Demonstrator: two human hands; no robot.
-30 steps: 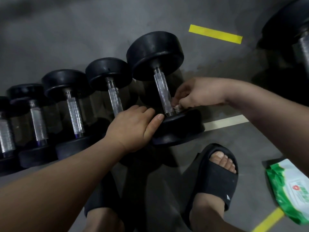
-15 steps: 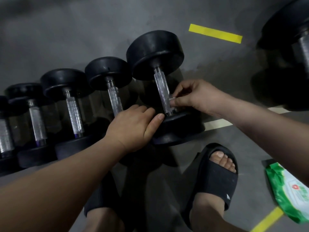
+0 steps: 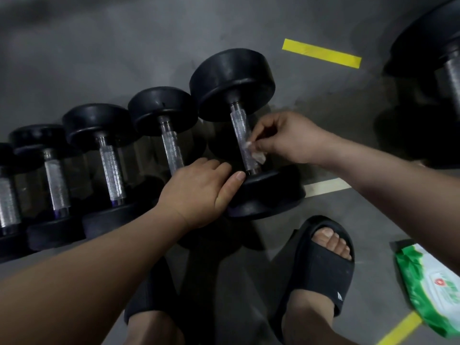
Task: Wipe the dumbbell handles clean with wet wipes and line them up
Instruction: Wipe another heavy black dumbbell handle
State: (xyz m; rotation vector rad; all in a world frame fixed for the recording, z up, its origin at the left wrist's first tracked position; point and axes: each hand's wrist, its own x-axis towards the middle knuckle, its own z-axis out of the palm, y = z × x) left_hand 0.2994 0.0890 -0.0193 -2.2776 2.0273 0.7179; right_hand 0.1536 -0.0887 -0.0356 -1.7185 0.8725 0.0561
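The largest dumbbell (image 3: pixel 234 80) lay on the floor (image 3: pixel 124 46) at the right end of a row, its knurled steel handle (image 3: pixel 239 125) running from twelve o'clock down to six between two black round heads. The right hand (image 3: pixel 286 138) came in from three o'clock of that handle. Its thumb and fingertips were pinched together on a small crumpled wet wipe (image 3: pixel 249 145), which it held against the right side of the handle's lower half. The left hand (image 3: pixel 196 192) rested at about eight o'clock of the handle, laid on the dumbbell's near head with the thumb straight along the rubber and the fingers loose, clasping nothing.

To nine o'clock we saw four smaller dumbbells (image 3: pixel 112 165) lying side by side, parallel to the big one and shrinking toward the frame's edge. The floor was dull grey concrete, dimly lit. A short strip of yellow tape (image 3: pixel 321 53) was stuck to it at one o'clock of the big dumbbell, and a pale painted line (image 3: pixel 326 186) showed just right of the near head. At two o'clock, well apart, another heavy dumbbell (image 3: pixel 428 38) stood partly out of frame. At six o'clock we saw the person's feet in black slides (image 3: pixel 321 270), and at four o'clock a green-and-white pack of wet wipes (image 3: pixel 433 290) lay on the floor.
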